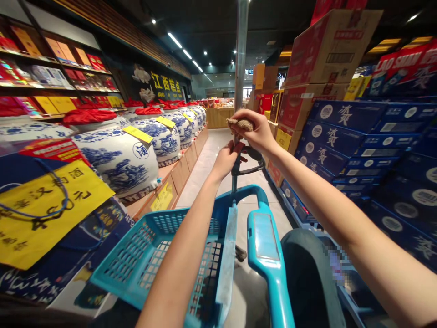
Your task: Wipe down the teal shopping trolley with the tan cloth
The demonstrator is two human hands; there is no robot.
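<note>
- Bright strip lights (175, 40) under a dark ceiling (208, 16)
- Sheen on the metal pole (241, 50), glare across the floor (215, 146)
- Shadow below the basket's (116, 286) near-left corner
- Outer edges stretched, soft; pixelated patch lower right

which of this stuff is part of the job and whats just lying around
In the job:
brown cloth, in right hand
metal pole, in left hand
turquoise cart, apparently joined to pole

Just around:
blue-and-white jars
stacked blue boxes
yellow price sign
</note>
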